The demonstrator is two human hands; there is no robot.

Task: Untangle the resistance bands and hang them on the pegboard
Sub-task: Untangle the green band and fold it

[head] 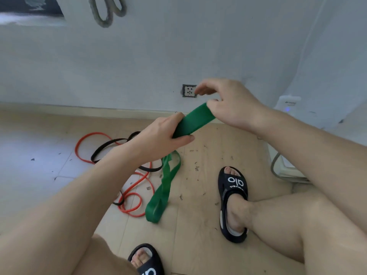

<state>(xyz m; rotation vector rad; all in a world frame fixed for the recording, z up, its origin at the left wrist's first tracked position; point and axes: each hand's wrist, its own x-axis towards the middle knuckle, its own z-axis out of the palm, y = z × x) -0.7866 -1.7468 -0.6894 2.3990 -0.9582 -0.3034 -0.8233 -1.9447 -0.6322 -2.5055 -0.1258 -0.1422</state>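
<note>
- Left hand (164,133) grips the green band (195,119): fingers curled over the top edge, thumb pressed along the lower edge.
- Right hand (230,104) pinches the band's upper end; thumb and lower fingers are on it, index finger is lifted and curled free above.
- Between the two hands the green band runs flat and taut, tilted up toward the right hand.
- Below the left hand the rest of the green band hangs down, twists once, and its loop end lies on the floor (198,195).
- Red band (87,136) lies on the floor left of the green one, in several loose loops.
- Black band (111,144) lies across the red band, the two crossing at more than one spot; part of both is hidden behind the left forearm. Cannot tell which lies on top at every crossing.
- Green loop end lies just beside the lowest red coil; cannot tell if they touch.
- Grey-green loops (108,10) hang on the white wall (178,46) at top left, cut off by the frame edge; what they hang from is out of view.
- Wall socket (189,90) sits low on the wall, just behind the right hand's fingertips.
- Black slide sandals: right foot (233,203) right of the green loop, left foot (146,261) at the bottom edge.
- White device (289,104) with a small blue light stands by the wall at right.
- Floor is pale tile with scattered small debris.
</note>
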